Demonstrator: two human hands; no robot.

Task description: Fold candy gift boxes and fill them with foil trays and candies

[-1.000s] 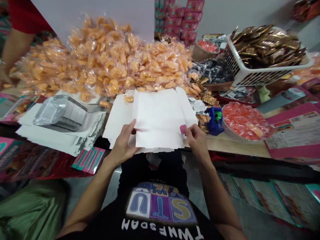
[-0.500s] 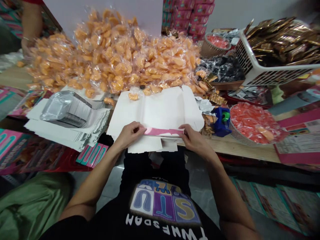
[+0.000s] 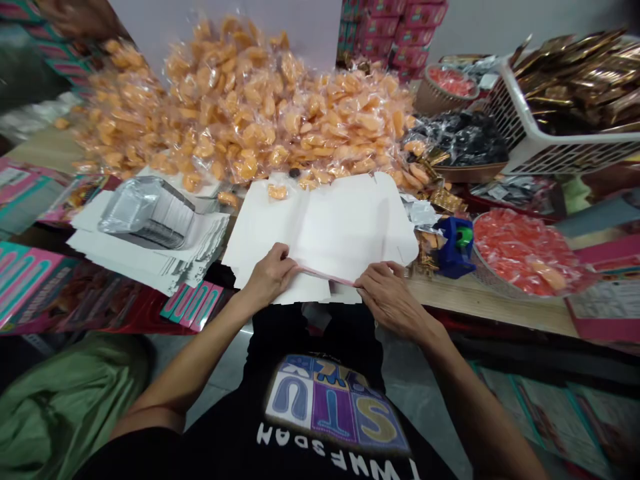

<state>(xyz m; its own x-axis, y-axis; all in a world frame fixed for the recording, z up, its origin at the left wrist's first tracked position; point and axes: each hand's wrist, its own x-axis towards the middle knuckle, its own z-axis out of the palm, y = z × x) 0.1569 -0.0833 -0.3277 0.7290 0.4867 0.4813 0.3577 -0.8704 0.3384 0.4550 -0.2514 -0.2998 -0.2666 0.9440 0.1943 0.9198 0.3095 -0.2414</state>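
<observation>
A flat white cardboard box blank point(image 3: 345, 213) lies in front of me at the table's edge, its inner side up. My left hand point(image 3: 273, 273) is closed on the left end of its near folded strip, thumb and fingers pinched together. At the right end of the same strip, my right hand point(image 3: 385, 293) grips the cardboard, fingers bent over the edge. Only a thin pink line shows along the fold between the hands. White flaps hang past the table edge below it. One small orange packet point(image 3: 277, 192) rests on the blank's far left corner.
A heap of orange packets point(image 3: 240, 120) fills the back. At left, clear plastic trays point(image 3: 150, 213) sit on stacked white card. To the right are a blue tape dispenser point(image 3: 456, 248), a basket of red packets point(image 3: 525, 250) and a white crate point(image 3: 550, 143) of gold packets.
The pink face of the near strip has turned out of sight, leaving a thin line. My right hand has rolled over the edge. The view has shifted slightly left.
</observation>
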